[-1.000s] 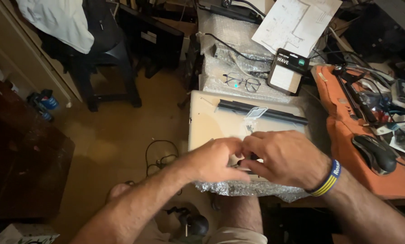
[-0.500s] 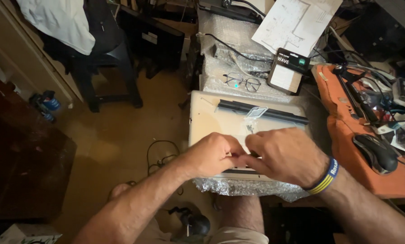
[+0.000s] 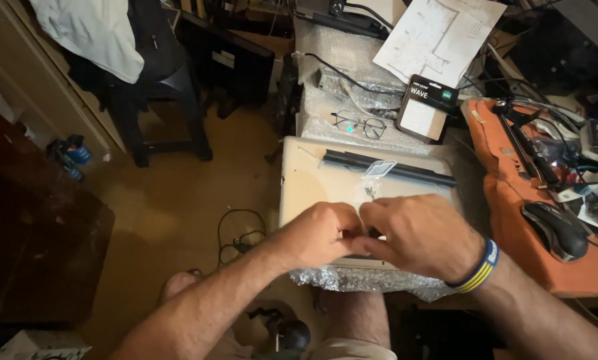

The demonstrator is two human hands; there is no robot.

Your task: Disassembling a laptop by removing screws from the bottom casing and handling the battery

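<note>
A pale, flat laptop-like panel (image 3: 312,187) lies face down on a sheet of bubble wrap (image 3: 352,280) over my lap. My left hand (image 3: 319,233) and my right hand (image 3: 422,237) meet over its near middle, fingertips pinched together on something small and hidden there. A long black strip (image 3: 385,167) lies along the panel's far edge, with a small clear bag (image 3: 380,169) on it. My right wrist wears a blue and yellow band (image 3: 480,268).
Glasses (image 3: 359,124), a black and white box (image 3: 425,107) and a paper sheet (image 3: 439,40) rest on bubble-wrapped items behind. An orange mat (image 3: 512,213) at right carries a black mouse (image 3: 555,230) and cables. A black stool (image 3: 159,100) stands at left; a cable (image 3: 235,233) lies on the floor.
Both hands have stayed together over the panel's near middle, shifting only slightly as the fingers work. The panel has not moved.
</note>
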